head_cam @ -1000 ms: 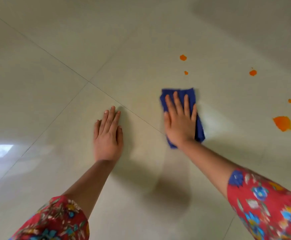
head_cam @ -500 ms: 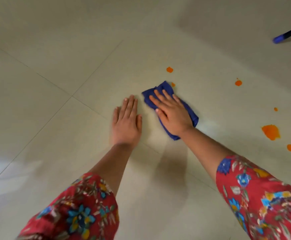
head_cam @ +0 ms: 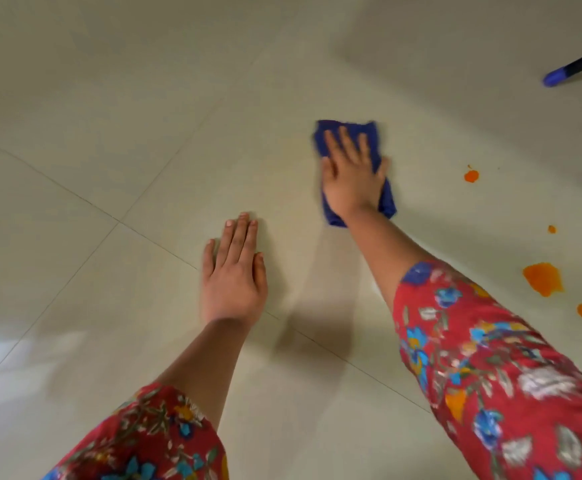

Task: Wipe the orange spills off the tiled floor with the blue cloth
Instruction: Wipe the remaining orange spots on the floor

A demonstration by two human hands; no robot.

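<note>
On the floor point(head_cam: 144, 116), right hand point(head_cam: 352, 174) is pressing flat, fingers spread, on cloth point(head_cam: 386, 199), left hand point(head_cam: 234, 278) bracing open; spills point(head_cam: 542, 278) are needing even, overlapping strokes.

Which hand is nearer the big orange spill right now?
Right. The right hand, flat on the blue cloth, sits up and left of the big orange spill. The left hand rests bare on the tile, much farther left.

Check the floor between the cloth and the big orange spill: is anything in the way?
Nothing visible is. The right hand presses the cloth flat, and only bare floor lies between it and the big spill. The pole lies well off that path.
</note>
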